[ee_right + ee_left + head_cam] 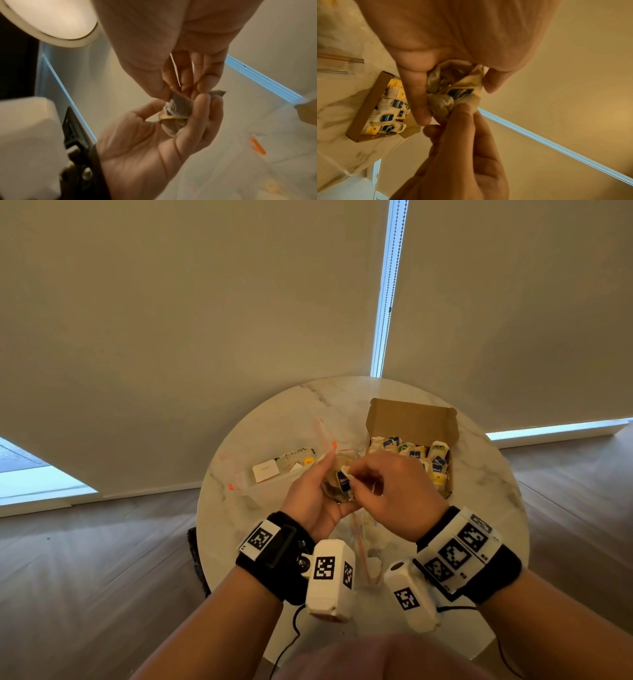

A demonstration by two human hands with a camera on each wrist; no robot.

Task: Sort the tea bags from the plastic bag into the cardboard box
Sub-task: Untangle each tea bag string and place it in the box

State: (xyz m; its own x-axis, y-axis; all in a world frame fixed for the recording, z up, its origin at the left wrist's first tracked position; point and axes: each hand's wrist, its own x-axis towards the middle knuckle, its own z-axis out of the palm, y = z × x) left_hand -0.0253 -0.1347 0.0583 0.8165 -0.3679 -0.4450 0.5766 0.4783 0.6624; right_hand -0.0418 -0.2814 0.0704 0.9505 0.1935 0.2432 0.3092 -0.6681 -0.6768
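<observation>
Your left hand is cupped with the palm up and holds a tea bag in its curled fingers. Your right hand comes in from 3 o'clock and pinches the same tea bag at the top, close to its little blue tag. So the tea bag is up in the air between both hands, over the middle of the round marble desk. It looks very light and soft, like a small paper pillow full of dry leaves. It will bend and crumple, and the thin paper could tear if you pull hard. I think the best place to hold it is by the paper tag or the folded top, with a gentle pinch, not a squeeze on the full part. The thin string could snag on your fingers, so go slow. The cardboard box sits at about 1 o'clock from your hands, lid standing open at the back, and many tea bags are packed inside. Free room in it looks small; I cannot tell where a gap is. Lift over the low front wall. The clear plastic bag lies flat at about 10 o'clock, well clear of the way to the box.
</observation>
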